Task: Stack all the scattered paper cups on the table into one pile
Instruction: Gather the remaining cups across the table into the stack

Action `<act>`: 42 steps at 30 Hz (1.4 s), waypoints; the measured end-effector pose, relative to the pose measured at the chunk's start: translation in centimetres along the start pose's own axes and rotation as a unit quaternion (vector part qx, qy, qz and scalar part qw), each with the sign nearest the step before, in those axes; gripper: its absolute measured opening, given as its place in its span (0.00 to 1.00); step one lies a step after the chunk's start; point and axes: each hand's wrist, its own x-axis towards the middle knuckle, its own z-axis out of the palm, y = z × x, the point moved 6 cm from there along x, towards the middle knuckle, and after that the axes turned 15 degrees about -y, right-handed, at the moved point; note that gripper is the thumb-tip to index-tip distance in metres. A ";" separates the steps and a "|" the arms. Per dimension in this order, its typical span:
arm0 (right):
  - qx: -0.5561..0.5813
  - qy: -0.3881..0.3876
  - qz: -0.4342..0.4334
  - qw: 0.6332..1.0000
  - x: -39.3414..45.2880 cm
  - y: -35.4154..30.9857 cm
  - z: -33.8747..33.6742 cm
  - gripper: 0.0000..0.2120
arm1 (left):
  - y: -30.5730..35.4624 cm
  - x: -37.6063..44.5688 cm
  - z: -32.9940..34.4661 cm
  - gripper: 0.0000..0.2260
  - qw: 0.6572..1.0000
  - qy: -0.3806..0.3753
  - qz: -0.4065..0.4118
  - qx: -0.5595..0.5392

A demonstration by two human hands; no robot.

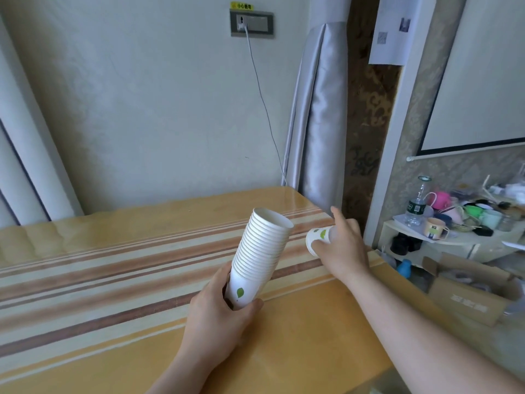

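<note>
A tall pile of white paper cups [260, 251] with a green leaf print leans up and to the right above the table. My left hand [218, 311] is wrapped around its bottom cup. To the right, my right hand [341, 248] grips a single paper cup [316, 237] of the same kind, held sideways with its base pointing left toward the pile. The single cup sits a short gap away from the pile's open top. My fingers hide most of that cup.
The table [99, 280] has a yellow cloth with brown and cream stripes; its right edge runs close beside my right arm. Past that edge stand a cluttered white shelf [454, 237] with mugs and a bottle, and an open cardboard box [468, 291] on the floor.
</note>
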 end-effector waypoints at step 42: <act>0.375 -0.220 -0.083 0.897 -9.6 -10.4 4.6 0.57 | 0.4 -0.8 -0.8 0.30 0.999 -0.017 -0.008 -0.043</act>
